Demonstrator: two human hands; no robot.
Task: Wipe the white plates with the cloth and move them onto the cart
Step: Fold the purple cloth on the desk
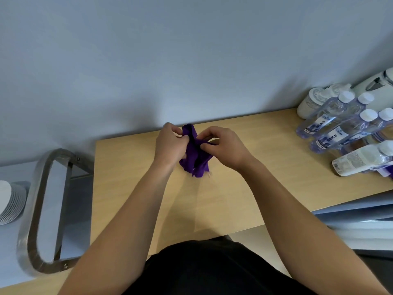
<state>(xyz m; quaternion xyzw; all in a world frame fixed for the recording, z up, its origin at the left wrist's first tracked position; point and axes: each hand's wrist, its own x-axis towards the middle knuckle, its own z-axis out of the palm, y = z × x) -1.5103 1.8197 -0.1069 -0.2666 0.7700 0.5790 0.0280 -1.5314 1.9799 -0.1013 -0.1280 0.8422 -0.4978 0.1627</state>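
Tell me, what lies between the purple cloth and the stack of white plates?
In the head view: bare wooden table, then the cart's metal handle, between the purple cloth and the white plates.

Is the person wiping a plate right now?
No, the left hand and the right hand grip only the purple cloth over the table, and the white plates sit stacked far to the left.
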